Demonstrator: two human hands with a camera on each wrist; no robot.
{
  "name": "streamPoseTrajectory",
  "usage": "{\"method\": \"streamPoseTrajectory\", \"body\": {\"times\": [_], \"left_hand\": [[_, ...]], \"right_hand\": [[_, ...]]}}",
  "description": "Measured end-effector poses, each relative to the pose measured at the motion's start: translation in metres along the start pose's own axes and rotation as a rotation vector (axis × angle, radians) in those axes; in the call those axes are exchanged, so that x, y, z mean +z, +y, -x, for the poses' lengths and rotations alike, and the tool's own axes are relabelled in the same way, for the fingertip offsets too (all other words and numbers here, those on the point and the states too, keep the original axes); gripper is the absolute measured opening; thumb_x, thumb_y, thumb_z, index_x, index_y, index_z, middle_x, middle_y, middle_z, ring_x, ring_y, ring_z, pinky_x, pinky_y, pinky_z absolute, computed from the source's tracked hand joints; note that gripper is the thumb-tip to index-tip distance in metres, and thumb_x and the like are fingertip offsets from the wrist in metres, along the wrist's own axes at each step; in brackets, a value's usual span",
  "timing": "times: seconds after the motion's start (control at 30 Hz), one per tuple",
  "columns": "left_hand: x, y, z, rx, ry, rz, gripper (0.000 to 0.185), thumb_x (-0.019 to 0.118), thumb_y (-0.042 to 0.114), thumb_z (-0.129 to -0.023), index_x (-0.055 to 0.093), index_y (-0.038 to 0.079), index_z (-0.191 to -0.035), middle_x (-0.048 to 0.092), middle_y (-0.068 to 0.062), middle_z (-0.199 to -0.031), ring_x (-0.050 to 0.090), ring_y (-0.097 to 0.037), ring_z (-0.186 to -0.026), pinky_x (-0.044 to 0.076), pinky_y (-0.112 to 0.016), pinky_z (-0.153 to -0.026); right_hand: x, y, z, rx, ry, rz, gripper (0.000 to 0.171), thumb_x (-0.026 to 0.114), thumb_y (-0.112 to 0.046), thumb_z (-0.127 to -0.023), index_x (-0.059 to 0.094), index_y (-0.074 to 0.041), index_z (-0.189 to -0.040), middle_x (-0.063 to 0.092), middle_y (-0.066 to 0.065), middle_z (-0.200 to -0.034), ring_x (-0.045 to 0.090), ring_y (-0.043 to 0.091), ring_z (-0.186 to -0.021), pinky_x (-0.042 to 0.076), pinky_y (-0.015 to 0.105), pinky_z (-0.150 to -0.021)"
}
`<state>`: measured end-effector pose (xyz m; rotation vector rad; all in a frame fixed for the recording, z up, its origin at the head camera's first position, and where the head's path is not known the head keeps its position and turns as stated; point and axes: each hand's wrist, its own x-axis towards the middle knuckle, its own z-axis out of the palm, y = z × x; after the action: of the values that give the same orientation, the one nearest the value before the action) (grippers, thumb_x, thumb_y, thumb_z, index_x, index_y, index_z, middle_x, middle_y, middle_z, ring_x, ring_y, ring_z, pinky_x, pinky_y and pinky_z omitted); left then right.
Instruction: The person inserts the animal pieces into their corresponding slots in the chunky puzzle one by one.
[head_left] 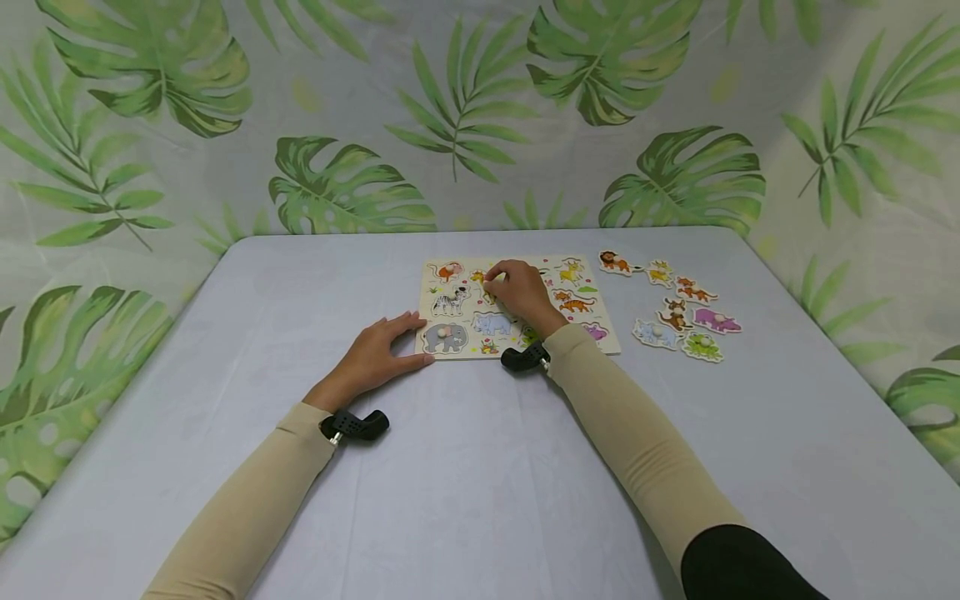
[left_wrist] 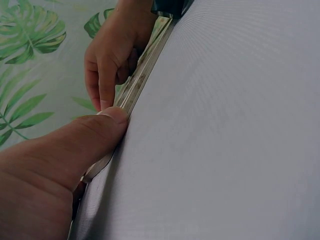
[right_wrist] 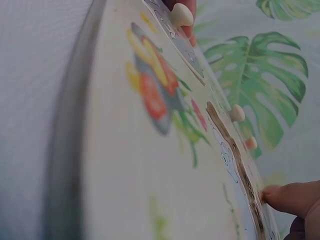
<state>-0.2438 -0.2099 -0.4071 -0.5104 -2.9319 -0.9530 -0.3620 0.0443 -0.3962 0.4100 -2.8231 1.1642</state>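
Observation:
A wooden animal puzzle board [head_left: 459, 353] lies flat on the table. My left hand [head_left: 371, 357] rests at its near left corner, fingers along the left side and the thumb [left_wrist: 107, 125] pressed against the near edge. Over the board's upper middle, my right hand [head_left: 521, 292] pinches the knob area of a yellow giraffe piece [head_left: 478, 276], which the fingers partly cover. Knobbed elephant [head_left: 446, 337], zebra [head_left: 450, 302] and monkey [head_left: 447, 271] pieces sit in the left column. In the right wrist view a fingertip [right_wrist: 272, 194] meets the board's face near the knobs [right_wrist: 237, 113].
Loose animal pieces lie right of the board: a lion [head_left: 615, 263], an orange striped animal [head_left: 695, 290], a purple hippo [head_left: 716, 320], a green animal [head_left: 702, 347] and several others. A white cloth covers the table [head_left: 450, 500]. Behind hangs a leaf-patterned curtain [head_left: 480, 200].

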Motion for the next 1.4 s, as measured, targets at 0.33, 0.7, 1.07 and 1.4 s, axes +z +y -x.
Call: {"method": "streamPoseTrajectory", "body": {"times": [0.33,0.7,1.07,1.4], "left_hand": [[0.001,-0.002,-0.002,-0.005,-0.01,0.006,0.068,0.072,0.048,-0.084,0.052,0.016,-0.14,0.039,-0.007,-0.151,0.03,-0.032,-0.141,0.018,-0.049,-0.117],[0.001,0.0,0.0,-0.01,-0.013,0.009,0.069,0.073,0.047,-0.083,0.051,0.015,-0.14,0.039,-0.008,-0.151,0.029,-0.034,-0.141,0.019,-0.051,-0.117],[-0.001,0.0,0.001,-0.008,-0.013,0.02,0.067,0.072,0.046,-0.084,0.051,0.014,-0.14,0.039,-0.008,-0.151,0.03,-0.029,-0.141,0.017,-0.048,-0.118],[0.0,0.0,0.0,0.001,-0.005,0.023,0.067,0.072,0.046,-0.084,0.051,0.014,-0.14,0.04,-0.008,-0.151,0.03,-0.029,-0.141,0.017,-0.047,-0.118]], "right_hand": [[-0.001,0.001,0.002,-0.017,0.021,-0.052,0.026,0.07,-0.023,-0.09,0.07,-0.013,-0.114,0.058,0.008,-0.072,0.049,0.022,-0.06,0.043,0.034,-0.057],[0.001,0.007,0.006,-0.041,0.032,-0.121,0.028,0.069,-0.023,-0.09,0.069,-0.012,-0.116,0.054,0.007,-0.066,0.044,0.021,-0.055,0.041,0.034,-0.054],[0.001,0.01,0.004,-0.074,0.04,-0.151,0.028,0.068,-0.023,-0.09,0.069,-0.012,-0.116,0.051,0.006,-0.063,0.041,0.02,-0.054,0.039,0.032,-0.053],[0.001,0.012,0.002,-0.073,0.045,-0.169,0.026,0.068,-0.023,-0.09,0.069,-0.012,-0.114,0.052,0.007,-0.064,0.042,0.02,-0.053,0.04,0.034,-0.052]]}}
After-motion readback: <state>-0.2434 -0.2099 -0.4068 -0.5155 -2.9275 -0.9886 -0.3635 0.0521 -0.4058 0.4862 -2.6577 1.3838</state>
